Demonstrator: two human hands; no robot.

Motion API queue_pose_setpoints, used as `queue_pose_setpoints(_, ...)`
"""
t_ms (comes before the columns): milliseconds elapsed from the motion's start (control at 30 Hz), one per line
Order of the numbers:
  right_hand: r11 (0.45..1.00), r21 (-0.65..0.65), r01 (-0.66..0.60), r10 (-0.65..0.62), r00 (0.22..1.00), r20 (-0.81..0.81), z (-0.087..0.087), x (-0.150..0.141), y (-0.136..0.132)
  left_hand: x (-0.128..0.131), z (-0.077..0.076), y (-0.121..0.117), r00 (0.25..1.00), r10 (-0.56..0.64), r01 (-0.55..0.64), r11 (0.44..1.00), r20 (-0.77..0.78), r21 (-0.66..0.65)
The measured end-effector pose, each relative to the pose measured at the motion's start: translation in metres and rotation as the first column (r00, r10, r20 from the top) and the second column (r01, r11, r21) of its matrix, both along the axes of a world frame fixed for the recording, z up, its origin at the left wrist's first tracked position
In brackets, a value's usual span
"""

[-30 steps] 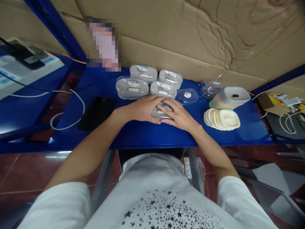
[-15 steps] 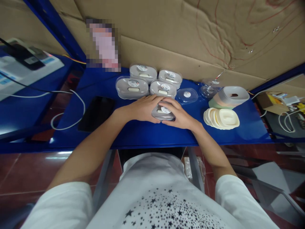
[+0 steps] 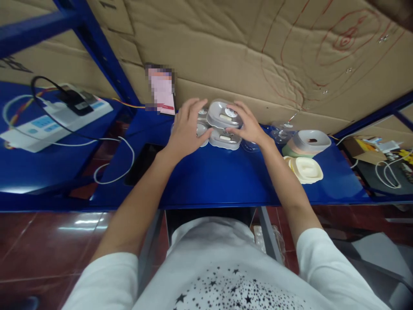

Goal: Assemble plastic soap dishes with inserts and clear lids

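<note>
A grey storage box [image 3: 215, 117] with a clear lid and a round white label is at the back of the table, over another such box [image 3: 225, 140]. My right hand [image 3: 248, 125] grips its right end, fingers on the lid and thumb low at the front. Its left end is free of my left hand [image 3: 187, 127], which stands apart with fingers spread and thumb stretched out. Behind and beneath my left hand, more lidded boxes [image 3: 202, 128] are partly hidden. Right of the boxes lies a clear lid [image 3: 250, 146], partly covered by my right wrist.
Nested pastel containers [image 3: 306, 142] and a stack of cream inner lids [image 3: 308, 170] stand on the right. Clear lids [image 3: 280, 132] lie behind them. A dark phone [image 3: 143, 161], a white cable [image 3: 133, 155] and a power strip [image 3: 48, 127] are left. A screen [image 3: 164, 92] leans on the cardboard.
Both hands have moved from the table's middle to the back, and the box has gone up over the front box. My left hand has come off it and opened. The view has shifted.
</note>
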State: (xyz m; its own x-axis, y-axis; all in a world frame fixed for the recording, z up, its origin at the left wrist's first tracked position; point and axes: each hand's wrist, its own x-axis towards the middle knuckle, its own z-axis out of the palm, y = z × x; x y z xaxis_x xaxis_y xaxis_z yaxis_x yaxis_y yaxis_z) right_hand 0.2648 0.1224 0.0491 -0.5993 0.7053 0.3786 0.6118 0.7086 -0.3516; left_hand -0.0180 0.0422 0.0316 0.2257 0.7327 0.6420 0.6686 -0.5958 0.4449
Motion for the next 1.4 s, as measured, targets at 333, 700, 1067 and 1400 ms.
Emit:
queue_pose_setpoints(333, 0.998, 0.008, 0.068, -0.068, 0.991, 0.115, 0.001, -0.017, 0.041, 0.018, -0.008, -0.006, 0.948, 0.178, -0.218, 0.967, -0.265, -0.132)
queue_pose_setpoints(700, 0.902, -0.069, 0.427, -0.379, 0.856, 0.351, -0.022, 0.075, -0.105, 0.054, -0.014, -0.036, 0.937, -0.173, 0.178, 0.984, -0.304, -0.01)
queue_pose_setpoints(1067, 0.69, 0.193, 0.698, -0.711, 0.601, 0.365, 0.049, 0.178, -0.119, 0.076, -0.034, -0.051, 0.805, -0.45, 0.46, 0.885, -0.387, -0.071)
queue_pose_setpoints(1400, 0.666, 0.094, 0.74, -0.731, 0.623, 0.278, 0.042, 0.218, -0.12, 0.07, -0.038, -0.043, 0.808, -0.456, 0.444, 0.888, -0.374, -0.122)
